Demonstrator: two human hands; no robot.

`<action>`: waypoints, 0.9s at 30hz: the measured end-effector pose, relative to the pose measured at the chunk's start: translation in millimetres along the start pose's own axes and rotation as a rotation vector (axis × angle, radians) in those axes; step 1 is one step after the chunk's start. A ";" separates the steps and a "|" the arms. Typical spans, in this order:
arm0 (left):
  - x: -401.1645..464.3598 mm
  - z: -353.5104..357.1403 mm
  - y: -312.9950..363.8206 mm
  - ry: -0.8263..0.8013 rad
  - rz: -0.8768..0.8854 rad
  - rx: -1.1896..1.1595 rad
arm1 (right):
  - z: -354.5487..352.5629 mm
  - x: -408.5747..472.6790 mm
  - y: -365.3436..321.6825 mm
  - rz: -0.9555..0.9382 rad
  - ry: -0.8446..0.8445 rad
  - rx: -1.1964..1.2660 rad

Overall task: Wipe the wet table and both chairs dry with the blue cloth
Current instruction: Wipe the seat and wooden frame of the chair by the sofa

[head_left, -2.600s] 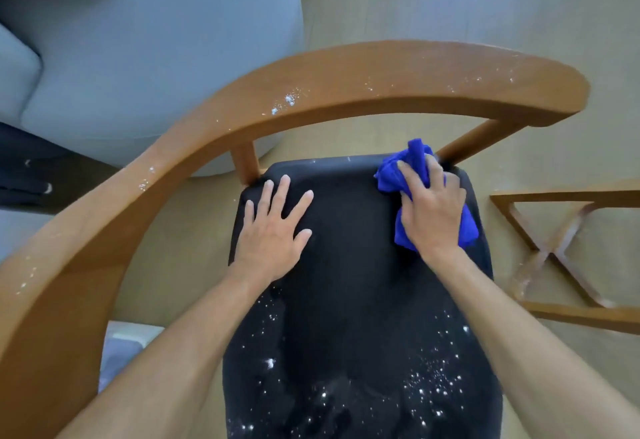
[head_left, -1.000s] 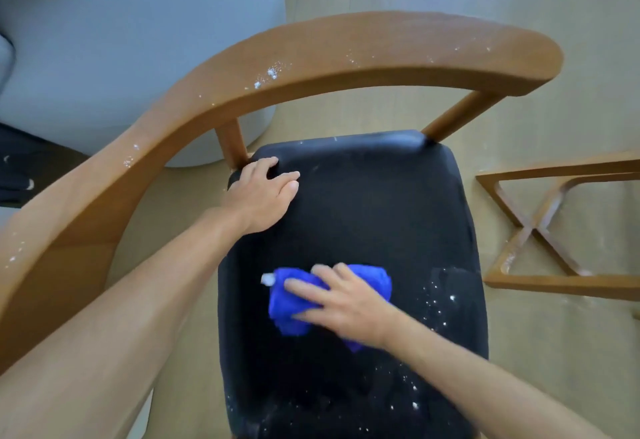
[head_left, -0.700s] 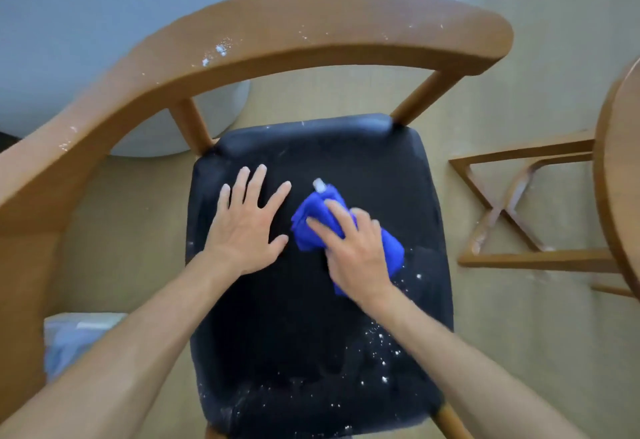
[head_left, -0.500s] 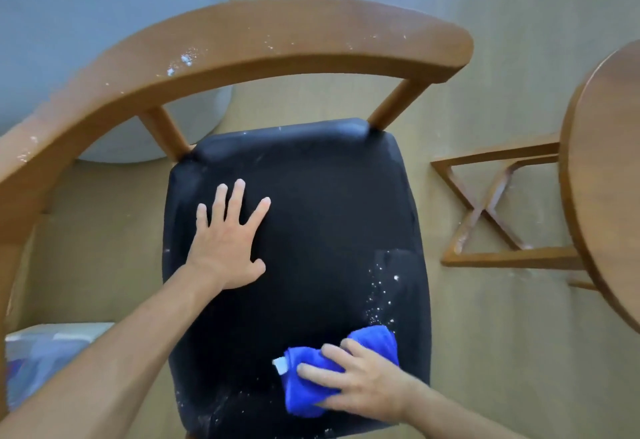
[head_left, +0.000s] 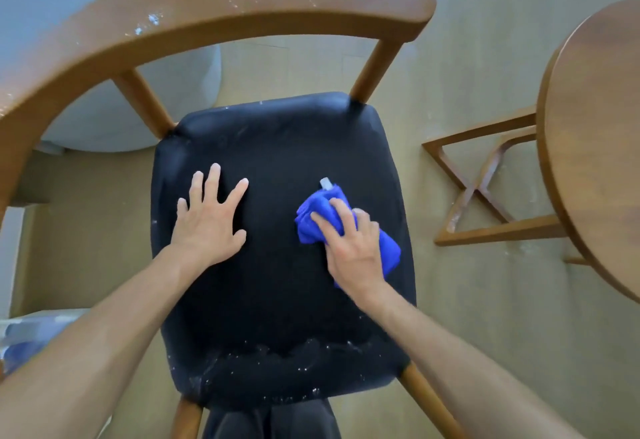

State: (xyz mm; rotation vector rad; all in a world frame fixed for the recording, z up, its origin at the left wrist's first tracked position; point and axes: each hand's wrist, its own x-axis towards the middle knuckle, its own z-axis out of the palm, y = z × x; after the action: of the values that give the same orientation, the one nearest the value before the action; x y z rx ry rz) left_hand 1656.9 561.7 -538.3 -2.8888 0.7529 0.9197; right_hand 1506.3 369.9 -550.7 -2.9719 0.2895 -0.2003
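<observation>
While the left hand (head_left: 207,227) is laid flat with spread fingers on the left half of the black seat (head_left: 277,300), the bunched blue cloth (head_left: 311,217) is pressed against the seat's right half by the right hand (head_left: 353,248), whose fingers are bent over it. Water drops are seen along the seat's near edge and on the chair's curved backrest (head_left: 214,5). A round wooden table (head_left: 595,147) is placed to the right.
</observation>
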 end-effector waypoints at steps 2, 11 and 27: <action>-10.3 3.9 -5.1 -0.024 -0.027 -0.013 | 0.3 -42.7 -36.2 -0.151 -0.071 0.109; -16.0 11.4 -16.6 -0.088 0.004 -0.048 | -21.8 -58.5 14.5 -0.940 -0.352 -0.003; -16.4 12.5 -21.9 -0.084 0.026 -0.169 | 12.0 -58.4 -145.9 -0.266 -0.307 0.136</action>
State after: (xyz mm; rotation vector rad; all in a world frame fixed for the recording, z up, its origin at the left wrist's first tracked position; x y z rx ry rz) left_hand 1648.4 590.3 -542.4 -2.9657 0.7426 1.1531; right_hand 1477.8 524.8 -546.0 -2.8390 -0.1504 0.1992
